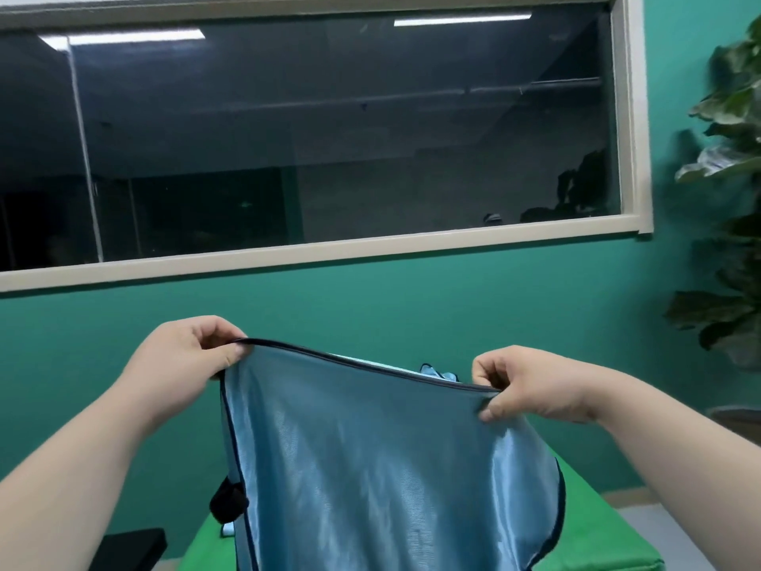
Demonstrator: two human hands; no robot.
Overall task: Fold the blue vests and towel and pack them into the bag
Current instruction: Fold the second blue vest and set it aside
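Note:
A shiny blue vest (370, 459) with dark piping hangs spread in the air in front of me, above the green table (597, 541). My left hand (193, 352) pinches its upper left corner. My right hand (531, 383) pinches its upper right corner. The cloth is stretched taut between both hands and drapes down past the bottom of the view. More light blue fabric (440, 370) peeks over the vest's top edge. A black strap or bag part (228, 504) shows beside the vest's left edge. The rest of the table top is hidden behind the vest.
A teal wall with a wide dark window (309, 129) stands behind the table. A leafy potted plant (729, 191) fills the right side. A black object (131, 548) sits low at the left of the table.

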